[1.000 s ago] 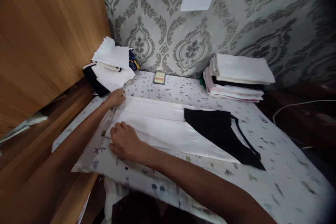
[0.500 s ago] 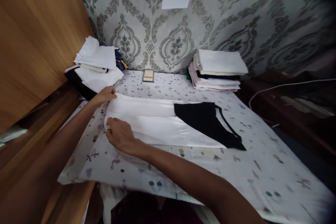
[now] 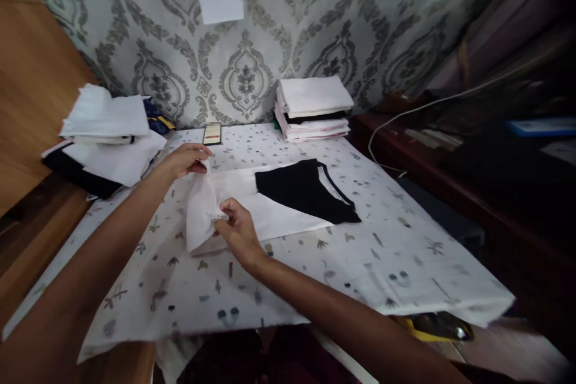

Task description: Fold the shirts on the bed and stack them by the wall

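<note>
A white T-shirt [image 3: 279, 216] with a black neck section lies lengthwise on the patterned sheet [image 3: 315, 288], its collar toward the right. My left hand [image 3: 188, 160] pinches the far corner of its left end. The near part of that same end is gripped between the fingers of my right hand [image 3: 238, 229]. Between both hands the white cloth is lifted off the sheet and bends over toward the right. The black part and collar lie flat.
Untidily stacked clothes [image 3: 105, 117] sit at the back left beside a wooden panel [image 3: 36, 72]. A neat pile of folded clothes [image 3: 315, 99] stands at the back right. Between them, near the wall, is a phone-like object [image 3: 212, 134]. A white cable [image 3: 423, 108] runs along the right.
Both hands have raised the shirt's left end and brought it rightward over the garment; before, it lay flat under them. The camera view has turned to the right.
</note>
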`<state>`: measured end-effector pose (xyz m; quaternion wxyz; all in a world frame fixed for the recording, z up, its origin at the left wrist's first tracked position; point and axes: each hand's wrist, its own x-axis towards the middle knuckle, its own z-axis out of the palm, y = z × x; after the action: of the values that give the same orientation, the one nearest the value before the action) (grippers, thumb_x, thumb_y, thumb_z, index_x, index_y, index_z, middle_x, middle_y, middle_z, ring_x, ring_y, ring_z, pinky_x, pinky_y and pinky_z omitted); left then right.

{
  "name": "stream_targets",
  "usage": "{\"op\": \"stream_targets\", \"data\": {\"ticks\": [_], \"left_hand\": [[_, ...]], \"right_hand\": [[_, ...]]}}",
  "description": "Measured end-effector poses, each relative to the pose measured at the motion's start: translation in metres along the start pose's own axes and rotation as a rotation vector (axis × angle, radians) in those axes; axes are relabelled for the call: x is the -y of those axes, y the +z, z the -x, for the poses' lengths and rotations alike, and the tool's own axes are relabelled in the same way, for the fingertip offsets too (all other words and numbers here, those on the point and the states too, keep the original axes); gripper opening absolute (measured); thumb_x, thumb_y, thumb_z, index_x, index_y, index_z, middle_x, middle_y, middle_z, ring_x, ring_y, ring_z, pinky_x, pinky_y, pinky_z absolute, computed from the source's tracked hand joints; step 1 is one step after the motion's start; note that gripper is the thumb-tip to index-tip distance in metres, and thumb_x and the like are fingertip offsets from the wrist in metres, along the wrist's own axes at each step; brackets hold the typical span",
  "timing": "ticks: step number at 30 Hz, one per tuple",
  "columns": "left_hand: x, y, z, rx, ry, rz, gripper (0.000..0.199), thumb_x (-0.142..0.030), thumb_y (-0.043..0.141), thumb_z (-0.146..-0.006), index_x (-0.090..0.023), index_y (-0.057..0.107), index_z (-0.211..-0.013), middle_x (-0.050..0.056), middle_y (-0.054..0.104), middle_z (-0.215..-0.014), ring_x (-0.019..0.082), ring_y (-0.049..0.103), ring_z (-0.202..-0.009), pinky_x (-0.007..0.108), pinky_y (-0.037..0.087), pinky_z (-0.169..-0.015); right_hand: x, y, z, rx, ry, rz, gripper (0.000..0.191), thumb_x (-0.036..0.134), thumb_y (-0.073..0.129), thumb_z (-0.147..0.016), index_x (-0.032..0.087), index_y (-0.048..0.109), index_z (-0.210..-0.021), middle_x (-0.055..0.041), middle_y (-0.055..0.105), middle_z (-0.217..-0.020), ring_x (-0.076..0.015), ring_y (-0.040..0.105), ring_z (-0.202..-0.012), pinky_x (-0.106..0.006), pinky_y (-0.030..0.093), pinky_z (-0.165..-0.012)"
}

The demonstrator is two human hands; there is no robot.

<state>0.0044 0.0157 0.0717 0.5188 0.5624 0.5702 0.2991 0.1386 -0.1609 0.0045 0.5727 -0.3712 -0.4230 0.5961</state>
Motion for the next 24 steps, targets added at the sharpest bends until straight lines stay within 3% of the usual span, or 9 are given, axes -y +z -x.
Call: {"op": "stream_targets", "data": {"ticks": [4, 7, 10, 13, 15, 18, 21, 24], "left_hand": [[0.012, 0.061, -0.023, 0.085, -0.074, -0.032, 0.022, -0.021, 0.079, -0.064, -0.015, 0.06, -0.073, -0.001, 0.059, -0.06, 0.011, 0.059, -0.052, 0.025, 0.056, -0.055], [0.02, 0.08, -0.03, 0.127, -0.109, -0.077, 0.027, -0.03, 0.08, -0.067, -0.014, 0.058, -0.071, 0.0, 0.058, -0.058, 0.013, 0.06, -0.05, 0.028, 0.057, -0.054], [0.018, 0.075, -0.03, 0.171, -0.131, -0.104, 0.032, -0.031, 0.083, -0.062, -0.014, 0.061, -0.078, 0.002, 0.063, -0.064, 0.016, 0.065, -0.057, 0.031, 0.058, -0.059], [0.016, 0.064, -0.03, 0.26, -0.091, -0.177, 0.041, -0.027, 0.083, -0.057, -0.016, 0.064, -0.091, 0.004, 0.069, -0.076, 0.019, 0.068, -0.067, 0.032, 0.058, -0.063], [0.018, 0.061, -0.034, 0.286, 0.022, -0.366, 0.039, -0.029, 0.077, -0.06, -0.017, 0.066, -0.096, 0.003, 0.068, -0.075, 0.019, 0.067, -0.066, 0.031, 0.053, -0.059], [0.022, 0.062, -0.044, 0.212, 0.23, -0.666, 0.027, -0.031, 0.068, -0.064, -0.017, 0.07, -0.087, 0.0, 0.061, -0.062, 0.018, 0.059, -0.061, 0.03, 0.046, -0.059], [0.023, 0.063, -0.052, 0.132, 0.353, -0.726, 0.022, -0.033, 0.065, -0.063, -0.019, 0.07, -0.078, 0.001, 0.06, -0.07, 0.019, 0.057, -0.073, 0.031, 0.045, -0.068], [0.023, 0.064, -0.053, 0.122, 0.465, -0.685, 0.027, -0.042, 0.059, -0.071, -0.019, 0.067, -0.08, 0.003, 0.062, -0.083, 0.02, 0.057, -0.084, 0.031, 0.045, -0.074]], "right_hand": [[0.008, -0.044, 0.019, -0.178, 0.152, -0.07, 0.015, 0.022, 0.06, -0.062, 0.021, 0.051, -0.073, 0.0056, 0.057, -0.068, -0.0103, 0.052, -0.059, -0.024, 0.049, -0.057], [0.016, -0.063, 0.024, -0.209, 0.333, -0.189, 0.016, 0.015, 0.062, -0.059, 0.02, 0.053, -0.071, 0.0036, 0.059, -0.071, -0.011, 0.057, -0.064, -0.024, 0.053, -0.063], [0.028, -0.067, 0.017, -0.21, 0.468, -0.27, 0.011, 0.016, 0.063, -0.066, 0.02, 0.053, -0.069, 0.0046, 0.052, -0.064, -0.0112, 0.054, -0.062, -0.027, 0.057, -0.065], [0.04, -0.068, 0.003, -0.214, 0.606, -0.276, 0.009, 0.028, 0.06, -0.083, 0.02, 0.058, -0.08, 0.003, 0.055, -0.067, -0.0122, 0.055, -0.063, -0.028, 0.058, -0.061], [0.043, -0.07, -0.006, -0.169, 0.7, -0.234, 0.015, 0.035, 0.058, -0.09, 0.02, 0.061, -0.089, 0.0001, 0.061, -0.074, -0.0139, 0.059, -0.067, -0.029, 0.058, -0.06], [0.043, -0.071, -0.019, -0.101, 0.765, -0.102, 0.011, 0.028, 0.063, -0.088, 0.018, 0.061, -0.088, 0.0005, 0.059, -0.07, -0.0152, 0.059, -0.065, -0.036, 0.061, -0.063], [0.042, -0.071, -0.026, -0.059, 0.736, 0.038, 0.007, 0.011, 0.063, -0.08, 0.017, 0.061, -0.082, 0.0025, 0.056, -0.066, -0.0144, 0.056, -0.062, -0.041, 0.062, -0.065], [0.041, -0.073, -0.026, -0.071, 0.505, 0.157, 0.02, 0.008, 0.057, -0.08, 0.019, 0.068, -0.092, 0.0014, 0.059, -0.069, -0.015, 0.058, -0.065, -0.036, 0.061, -0.065]]}}
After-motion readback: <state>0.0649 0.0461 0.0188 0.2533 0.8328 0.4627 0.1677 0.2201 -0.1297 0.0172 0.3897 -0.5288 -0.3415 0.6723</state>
